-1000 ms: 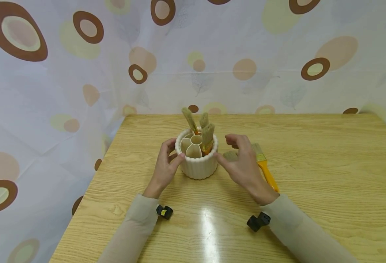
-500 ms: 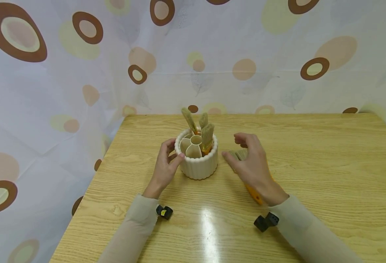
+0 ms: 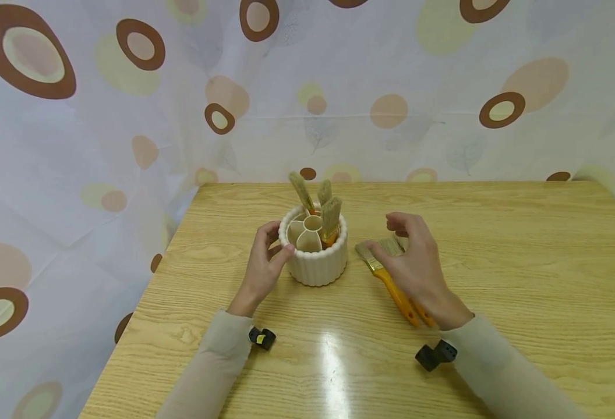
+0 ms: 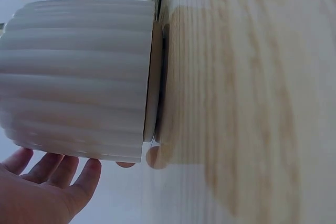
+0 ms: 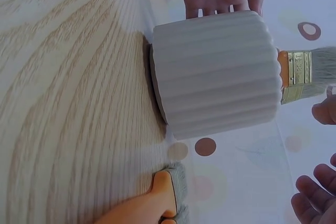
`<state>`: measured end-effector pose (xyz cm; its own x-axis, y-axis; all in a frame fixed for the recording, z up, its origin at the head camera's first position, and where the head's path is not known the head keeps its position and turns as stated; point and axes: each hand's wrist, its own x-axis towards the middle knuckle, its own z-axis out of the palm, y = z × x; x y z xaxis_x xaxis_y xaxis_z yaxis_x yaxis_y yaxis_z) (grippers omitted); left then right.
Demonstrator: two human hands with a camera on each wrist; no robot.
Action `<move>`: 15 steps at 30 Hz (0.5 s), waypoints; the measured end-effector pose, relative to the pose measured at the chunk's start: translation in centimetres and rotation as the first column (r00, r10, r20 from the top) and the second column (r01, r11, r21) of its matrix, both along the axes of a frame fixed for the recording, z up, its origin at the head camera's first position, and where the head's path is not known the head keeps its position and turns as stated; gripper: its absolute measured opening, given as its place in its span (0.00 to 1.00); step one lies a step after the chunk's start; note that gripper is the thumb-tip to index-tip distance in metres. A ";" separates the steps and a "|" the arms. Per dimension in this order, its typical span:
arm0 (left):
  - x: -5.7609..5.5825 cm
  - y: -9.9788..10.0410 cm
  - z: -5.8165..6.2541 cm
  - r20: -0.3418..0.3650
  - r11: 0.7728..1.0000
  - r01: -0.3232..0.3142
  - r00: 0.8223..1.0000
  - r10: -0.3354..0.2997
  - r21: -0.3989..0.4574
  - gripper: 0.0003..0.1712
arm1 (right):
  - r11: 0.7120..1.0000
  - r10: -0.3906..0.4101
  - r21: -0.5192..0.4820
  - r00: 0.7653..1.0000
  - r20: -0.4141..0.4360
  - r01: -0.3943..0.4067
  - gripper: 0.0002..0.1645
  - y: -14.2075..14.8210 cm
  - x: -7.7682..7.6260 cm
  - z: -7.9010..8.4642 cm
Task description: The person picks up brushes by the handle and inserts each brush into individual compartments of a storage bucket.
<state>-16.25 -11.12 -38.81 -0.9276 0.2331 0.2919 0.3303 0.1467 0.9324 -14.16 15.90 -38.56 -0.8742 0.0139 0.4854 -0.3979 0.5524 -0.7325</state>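
A cream ribbed brush pot (image 3: 318,270), divided inside into petal-shaped compartments, stands upright on the table. Paintbrushes (image 3: 331,215) with orange handles stand in it, bristles up, toward its back and right. My left hand (image 3: 265,259) holds the pot's left side, thumb at the front rim and the other fingers (image 4: 63,169) against the wall. Right of the pot my right hand (image 3: 414,256) hovers with loosely bent, parted fingers and nothing between them. Below and beside it lie orange-handled paintbrushes (image 3: 393,291) on the table, bristles away from me, partly hidden by that hand.
The wooden table (image 3: 527,279) reaches far to the right; its left edge runs beyond my left arm. A patterned white cloth (image 3: 349,139) hangs behind the table and down its left side. Small black cameras (image 3: 435,355) sit on both wrists.
My right hand has left the pot's right rim and moved right, over the lying paintbrushes, uncovering the nearer ones. My left hand and the pot have stayed put.
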 end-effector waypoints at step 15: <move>0.0 0.0 0.0 -0.004 1.000 0.002 1.000 -0.002 0.006 0.28 | 0.999 -0.041 0.029 0.999 0.013 0.040 0.31 2.0 0.4 0.0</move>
<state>-16.25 -11.08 -38.84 -0.9262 0.2330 0.2965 0.3338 0.1409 0.9320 -13.80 17.87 -38.57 -0.8795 0.0358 0.4745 -0.3652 0.5884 -0.7214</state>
